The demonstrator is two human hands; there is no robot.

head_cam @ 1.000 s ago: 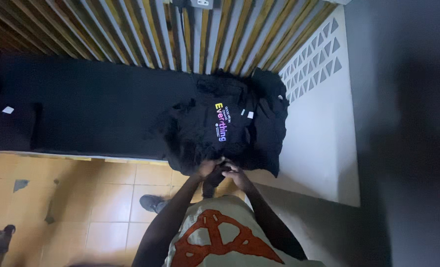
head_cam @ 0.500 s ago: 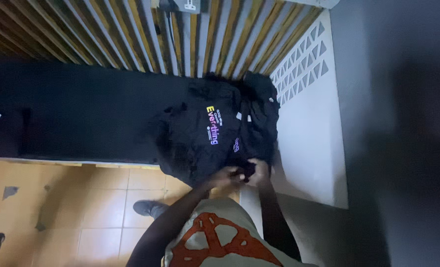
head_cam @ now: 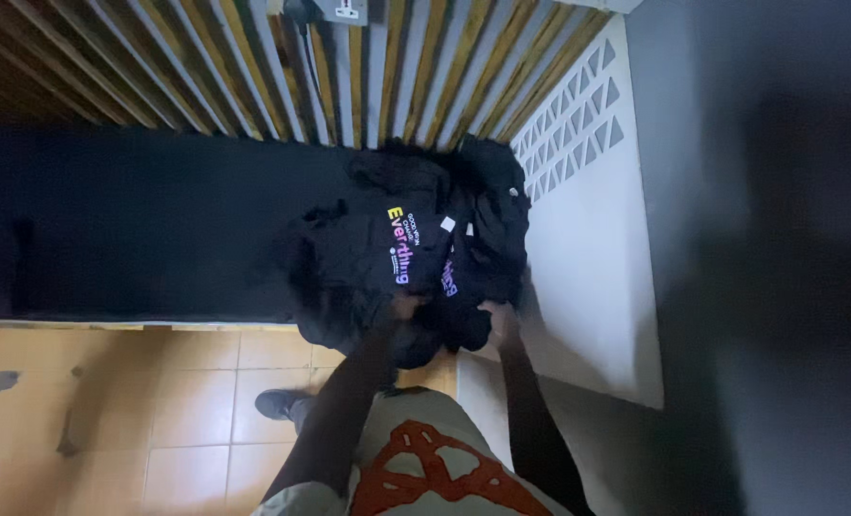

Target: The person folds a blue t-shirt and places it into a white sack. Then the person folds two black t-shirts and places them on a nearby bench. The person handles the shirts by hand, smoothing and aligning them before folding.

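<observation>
Both hands grip the near edge of a heap of black clothes point(head_cam: 416, 258) — the left hand point(head_cam: 401, 313) closed on a fold, the right hand point(head_cam: 500, 323) just beside it, fingers curled into the cloth. The heap lies on a black table point(head_cam: 139, 229), straight ahead of the hands. Right of them is a white patterned panel point(head_cam: 588, 239) — below, tan floor tiles point(head_cam: 158, 382) and a shoe point(head_cam: 277, 403).

A black-covered table point(head_cam: 139, 229) carries a heap of black printed garments point(head_cam: 416, 258) at its right end
</observation>
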